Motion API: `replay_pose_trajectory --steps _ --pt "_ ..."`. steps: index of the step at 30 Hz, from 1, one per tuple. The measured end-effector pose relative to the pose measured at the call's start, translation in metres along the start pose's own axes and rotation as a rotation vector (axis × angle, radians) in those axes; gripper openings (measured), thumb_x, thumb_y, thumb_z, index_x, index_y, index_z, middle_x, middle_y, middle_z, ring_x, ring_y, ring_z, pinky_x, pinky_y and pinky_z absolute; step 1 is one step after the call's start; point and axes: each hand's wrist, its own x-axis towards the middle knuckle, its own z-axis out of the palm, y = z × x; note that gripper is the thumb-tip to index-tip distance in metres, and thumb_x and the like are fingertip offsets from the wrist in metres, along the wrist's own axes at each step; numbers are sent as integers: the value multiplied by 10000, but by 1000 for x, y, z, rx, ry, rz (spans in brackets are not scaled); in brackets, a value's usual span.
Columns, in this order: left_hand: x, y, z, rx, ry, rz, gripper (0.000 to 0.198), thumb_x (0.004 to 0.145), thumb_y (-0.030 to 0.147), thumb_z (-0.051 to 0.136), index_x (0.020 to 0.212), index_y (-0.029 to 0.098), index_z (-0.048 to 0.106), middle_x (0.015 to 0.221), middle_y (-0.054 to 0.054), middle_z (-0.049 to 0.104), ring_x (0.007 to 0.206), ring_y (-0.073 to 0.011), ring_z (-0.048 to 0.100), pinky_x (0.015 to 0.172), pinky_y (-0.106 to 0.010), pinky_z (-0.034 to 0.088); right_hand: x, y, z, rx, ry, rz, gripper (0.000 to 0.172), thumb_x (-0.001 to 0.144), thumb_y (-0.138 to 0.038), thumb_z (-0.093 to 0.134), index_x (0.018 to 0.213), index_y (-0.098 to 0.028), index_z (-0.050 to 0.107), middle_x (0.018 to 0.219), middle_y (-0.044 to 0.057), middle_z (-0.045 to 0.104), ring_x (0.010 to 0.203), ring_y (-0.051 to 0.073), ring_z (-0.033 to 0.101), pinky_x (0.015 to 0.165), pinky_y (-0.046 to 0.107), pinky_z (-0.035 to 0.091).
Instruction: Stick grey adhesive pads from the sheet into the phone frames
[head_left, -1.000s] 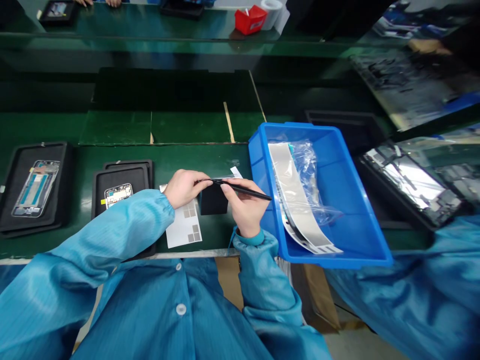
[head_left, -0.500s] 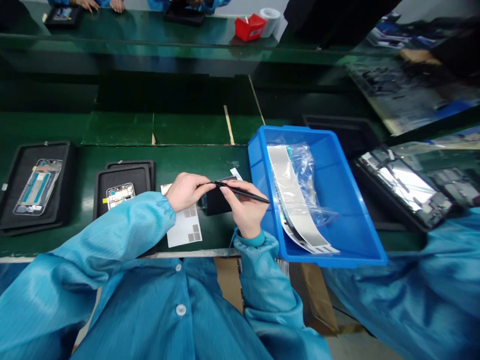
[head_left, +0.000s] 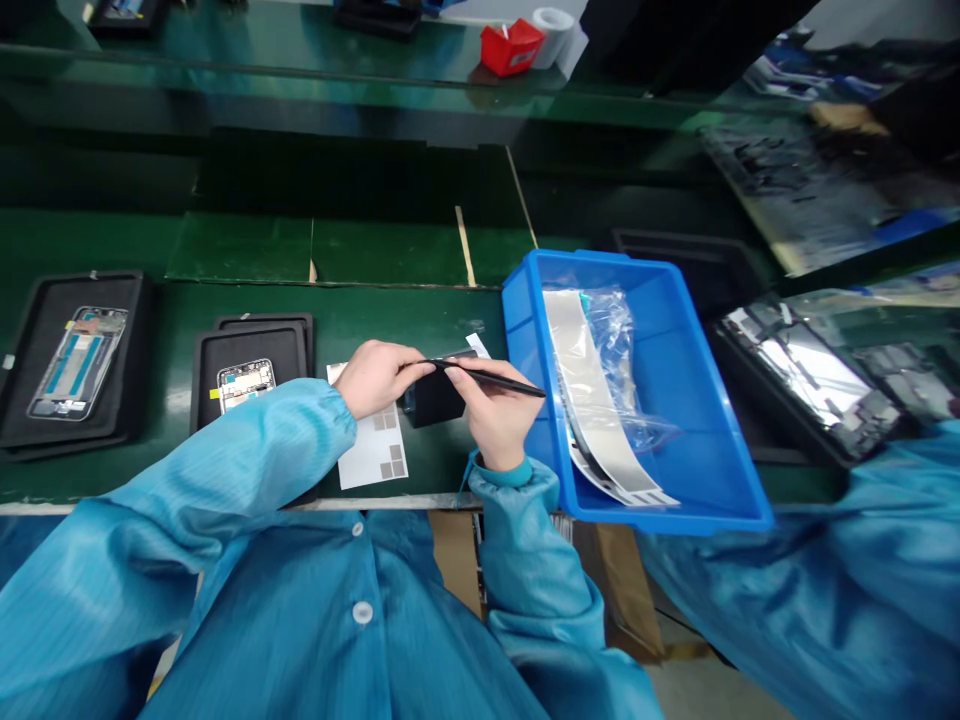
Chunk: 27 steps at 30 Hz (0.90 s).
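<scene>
Black tweezers lie in my right hand, gripped like a pen with the tips pointing left. My left hand is pinched at those tips; whatever is between its fingers is too small to make out. Beneath both hands lies a dark flat block, partly covered by them. A white sheet with grey square stickers lies under my left hand and wrist. To the left, a phone frame with its circuit board rests in a black tray, partly behind my left sleeve.
Right of my hands stands a blue bin holding sticker strips and clear plastic bags. Another phone frame sits in stacked black trays at far left. A co-worker's blue sleeve is at right. A red box stands across the bench.
The view has shifted slightly, moving the bench items a little within the picture. Both hands keep the same pose at the tweezer tips. Hands across the bench have mostly left the view.
</scene>
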Motion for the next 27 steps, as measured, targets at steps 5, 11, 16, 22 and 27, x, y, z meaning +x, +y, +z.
replay_pose_trajectory --steps 5,11,16,22,27 --pt "6 -9 6 156 -63 -54 288 999 375 507 946 223 746 939 -40 768 878 -201 699 743 -285 452 3 -3 4 -39 67 56 175 729 -339 856 810 -222 754 817 35 784 741 216 754 745 390 630" --pt "15 -4 -2 448 -113 -191 438 977 465 529 1195 101 637 1115 -156 706 1057 -295 660 876 -366 493 5 -4 11 -70 83 88 196 731 -340 849 814 -194 748 664 -8 724 542 144 665 549 284 547" --pt "-20 -16 -66 535 -43 -236 398 971 345 535 1276 96 593 1186 -158 685 1090 -290 652 940 -396 502 -10 -9 35 -58 49 157 187 735 -317 851 822 -184 751 638 -7 707 521 138 643 528 273 522" --pt "-123 -66 -126 487 276 -231 287 933 254 544 1175 154 661 1235 -107 660 1189 -264 605 1065 -416 472 -42 -21 102 -4 -136 304 181 735 -332 840 776 -186 743 660 9 720 526 147 652 517 284 552" --pt "-183 -89 -102 408 405 -252 283 917 230 555 1180 182 649 1307 -120 605 1245 -267 565 1079 -441 470 -58 -21 158 29 -302 407 191 723 -339 841 779 -183 746 752 36 764 607 161 705 593 292 607"
